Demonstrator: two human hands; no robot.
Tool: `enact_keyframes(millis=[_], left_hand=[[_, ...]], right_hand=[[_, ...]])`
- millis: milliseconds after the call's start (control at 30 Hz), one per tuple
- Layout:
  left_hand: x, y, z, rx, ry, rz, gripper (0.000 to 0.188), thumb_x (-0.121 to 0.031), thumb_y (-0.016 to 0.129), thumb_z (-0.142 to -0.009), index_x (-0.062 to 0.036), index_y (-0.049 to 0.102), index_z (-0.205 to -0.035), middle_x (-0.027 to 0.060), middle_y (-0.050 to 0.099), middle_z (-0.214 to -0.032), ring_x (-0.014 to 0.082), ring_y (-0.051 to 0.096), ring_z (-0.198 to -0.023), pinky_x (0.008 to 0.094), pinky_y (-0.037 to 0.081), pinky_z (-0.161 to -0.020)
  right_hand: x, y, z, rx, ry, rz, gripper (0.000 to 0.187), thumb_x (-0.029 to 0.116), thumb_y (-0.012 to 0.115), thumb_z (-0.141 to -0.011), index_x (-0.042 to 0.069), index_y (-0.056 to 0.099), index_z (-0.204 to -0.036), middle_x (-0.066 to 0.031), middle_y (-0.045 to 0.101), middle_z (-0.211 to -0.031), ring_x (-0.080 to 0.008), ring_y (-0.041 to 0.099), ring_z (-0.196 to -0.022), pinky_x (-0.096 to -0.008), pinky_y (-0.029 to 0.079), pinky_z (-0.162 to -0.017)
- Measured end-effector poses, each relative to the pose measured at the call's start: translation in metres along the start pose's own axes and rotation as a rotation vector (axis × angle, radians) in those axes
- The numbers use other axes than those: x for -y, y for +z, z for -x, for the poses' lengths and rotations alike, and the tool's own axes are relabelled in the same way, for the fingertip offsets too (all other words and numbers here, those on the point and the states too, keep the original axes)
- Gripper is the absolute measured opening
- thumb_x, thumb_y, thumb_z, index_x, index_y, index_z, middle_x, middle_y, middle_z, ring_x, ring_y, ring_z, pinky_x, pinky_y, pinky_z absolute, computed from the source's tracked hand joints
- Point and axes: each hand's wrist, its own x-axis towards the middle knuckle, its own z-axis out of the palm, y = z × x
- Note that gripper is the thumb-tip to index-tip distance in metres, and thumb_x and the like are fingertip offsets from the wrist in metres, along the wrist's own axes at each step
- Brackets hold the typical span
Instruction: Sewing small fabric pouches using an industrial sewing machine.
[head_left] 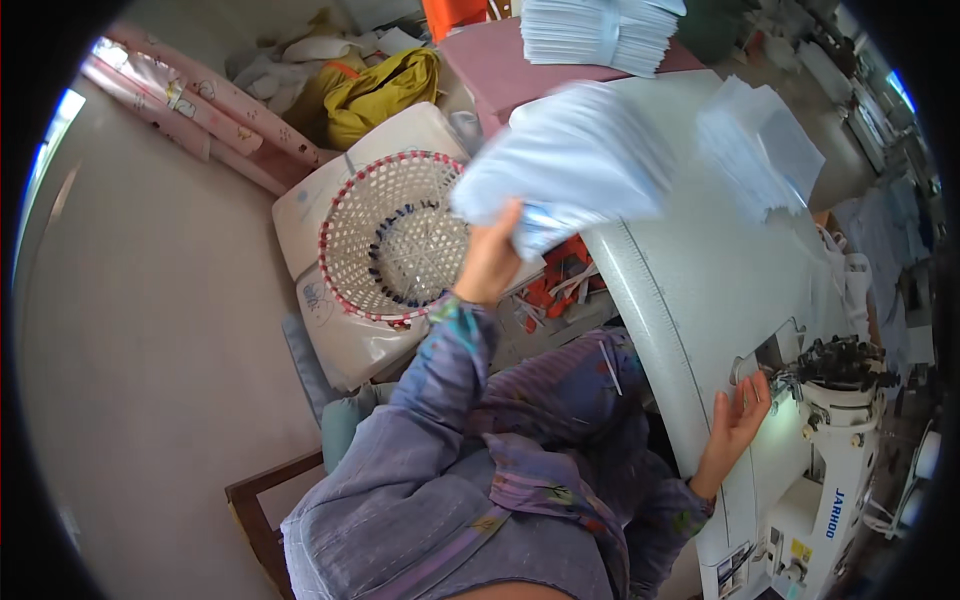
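Observation:
My left hand (489, 257) is closed on the near edge of a thick stack of pale blue-white cloth pieces (570, 160). The stack is blurred by motion and held up between the basket and the sewing table. Over by the sewing machine (835, 440), my right hand (735, 425) rests at the table's near side with its fingers apart and nothing in them. The machine's needle area, lit by a small lamp, lies just beyond those fingertips.
A white woven basket (345, 220) with a red-trimmed rim sits on plastic-wrapped packages (300, 225) at the left. Another loose cloth pile (760, 150) lies on the grey-white table (720, 270). A tied stack (600, 35) stands at the back, near yellow cloth (385, 95).

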Motion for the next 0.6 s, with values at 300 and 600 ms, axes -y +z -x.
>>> enact_keyframes(millis=[300, 600], left_hand=[[-0.046, -0.372, -0.014, -1.018, -0.198, 0.16, 0.029, -0.031, 0.077, -0.106, -0.0134, 0.074, -0.129, 0.0078, 0.076, -0.135, 0.0345, 0.069, -0.129, 0.0603, 0.054, -0.107], [0.06, -0.467, -0.037, -0.97, -0.493, -0.148, 0.04, -0.033, 0.074, -0.106, -0.0055, 0.074, -0.135, 0.0124, 0.077, -0.138, 0.0353, 0.072, -0.124, 0.0504, 0.053, -0.111]], right_hand=[[0.012, 0.032, -0.005, 0.051, -0.051, 0.197, 0.064, 0.003, 0.075, -0.099, 0.002, 0.049, -0.158, -0.0149, 0.052, -0.16, -0.032, 0.052, -0.146, -0.0466, 0.038, -0.126], [0.024, 0.03, 0.003, 0.036, -0.069, 0.393, 0.061, 0.005, 0.072, -0.101, 0.001, 0.049, -0.158, -0.0142, 0.053, -0.16, -0.0305, 0.052, -0.146, -0.0458, 0.037, -0.125]])
